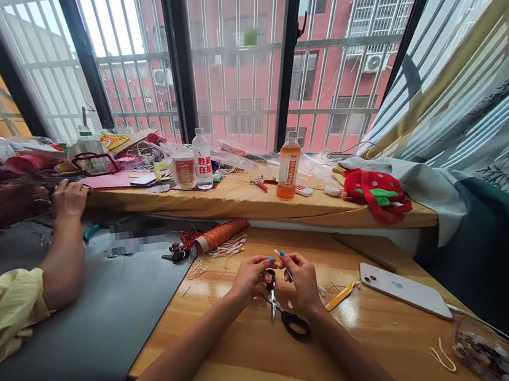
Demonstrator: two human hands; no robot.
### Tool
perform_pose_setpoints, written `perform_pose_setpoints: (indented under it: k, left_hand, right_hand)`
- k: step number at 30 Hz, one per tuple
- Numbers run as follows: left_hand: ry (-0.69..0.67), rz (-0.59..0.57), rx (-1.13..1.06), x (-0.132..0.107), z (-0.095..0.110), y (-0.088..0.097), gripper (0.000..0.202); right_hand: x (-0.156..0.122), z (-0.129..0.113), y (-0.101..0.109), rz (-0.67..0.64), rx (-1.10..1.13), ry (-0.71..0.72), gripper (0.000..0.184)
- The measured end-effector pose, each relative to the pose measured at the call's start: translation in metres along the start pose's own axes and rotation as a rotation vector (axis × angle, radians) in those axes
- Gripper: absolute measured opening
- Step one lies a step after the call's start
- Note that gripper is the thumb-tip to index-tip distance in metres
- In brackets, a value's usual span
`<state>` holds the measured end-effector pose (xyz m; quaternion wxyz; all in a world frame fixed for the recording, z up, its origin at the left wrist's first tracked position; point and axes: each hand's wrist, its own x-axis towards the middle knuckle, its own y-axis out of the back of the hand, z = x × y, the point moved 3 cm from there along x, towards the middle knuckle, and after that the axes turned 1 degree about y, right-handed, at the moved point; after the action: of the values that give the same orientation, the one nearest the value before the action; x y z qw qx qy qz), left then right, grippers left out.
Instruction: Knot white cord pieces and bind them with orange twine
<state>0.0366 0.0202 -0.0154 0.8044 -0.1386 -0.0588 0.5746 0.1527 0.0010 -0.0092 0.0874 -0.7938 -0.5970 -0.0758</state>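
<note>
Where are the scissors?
Low in the middle of the head view, the scissors lie on the wooden table, just below the left hand and right hand, left of the yellow tool.

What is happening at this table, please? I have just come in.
A person is working by hand at a wooden table. The right hand holds a small white piece at its fingertips, with the left hand close beside it; the piece is too small to identify. Black-handled scissors lie on the table by the hands, a yellow tool and white phone to the right. A co-worker's hand shows at far left.
</note>
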Motion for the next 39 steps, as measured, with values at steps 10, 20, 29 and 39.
perform_pose_setpoints:
  k: [10, 20, 29, 39]
  left_hand:
    - [-0.056, 0.185, -0.044, 0.006, -0.013, 0.006, 0.018]
    - [-0.027, 0.193, -0.015, 0.007, -0.011, 0.009, 0.021]
    - [0.098, 0.162, 0.146, 0.010, -0.005, 0.020, 0.020]
    - [-0.372, 0.252, 0.900, -0.001, 0.000, 0.008, 0.023]
  right_hand:
    - [-0.005, 0.004, -0.004, -0.030, -0.178, 0.026, 0.027]
    - [-0.004, 0.013, -0.002, -0.029, -0.305, 0.049, 0.025]
    - [-0.008, 0.003, -0.007, -0.069, -0.459, 0.173, 0.022]
    - [-0.001, 0.016, -0.004, -0.087, -0.272, 0.012, 0.022]
